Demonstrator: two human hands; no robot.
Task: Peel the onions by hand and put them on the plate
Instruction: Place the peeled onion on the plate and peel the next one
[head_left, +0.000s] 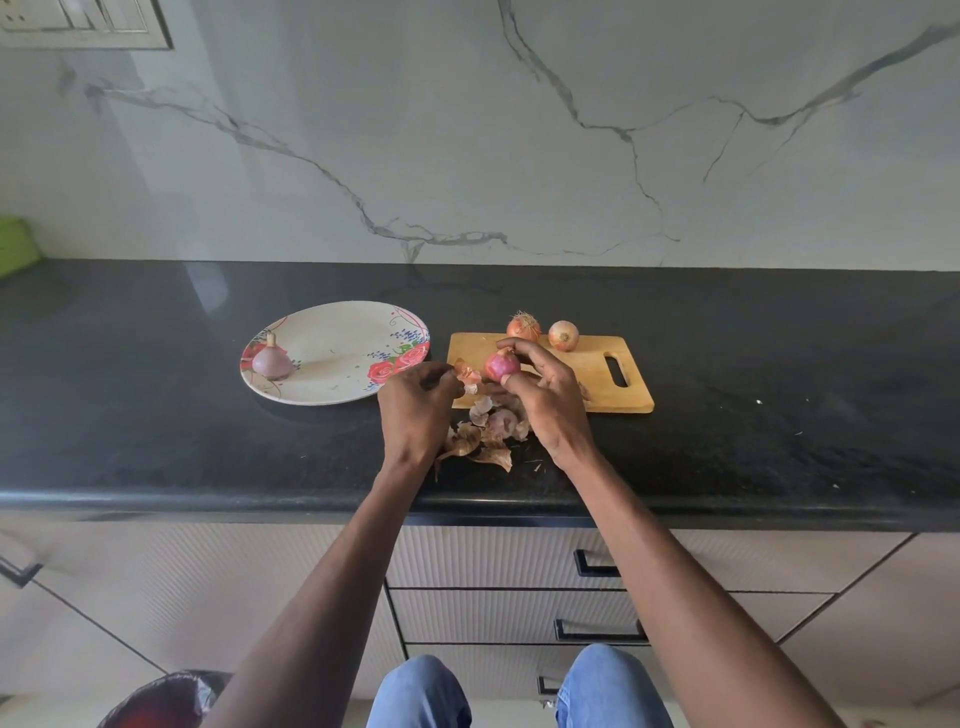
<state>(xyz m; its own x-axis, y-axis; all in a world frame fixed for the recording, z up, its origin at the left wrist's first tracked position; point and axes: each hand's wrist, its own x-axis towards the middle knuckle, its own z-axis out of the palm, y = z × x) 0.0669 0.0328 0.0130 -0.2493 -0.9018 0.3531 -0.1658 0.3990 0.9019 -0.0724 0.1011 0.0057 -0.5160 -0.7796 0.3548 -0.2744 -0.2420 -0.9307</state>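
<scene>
The right hand (545, 387) is gripping a half-peeled onion (502, 365) above the board (597, 384); the left hand (415, 402) is pinching a skin strip (466, 372). Next, probably: stripping the remainder, then placing it on the plate (332, 332).

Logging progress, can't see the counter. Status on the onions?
Right hand holds half-peeled onion; left hand pulling skin. One peeled onion on plate, two unpeeled at the board. Nothing blocking.

My way to the plate (332, 332) lies open across bare counter (156, 415); one peeled onion (272, 360) sits at its left rim, peels (485, 436) heap beneath my wrists.
</scene>
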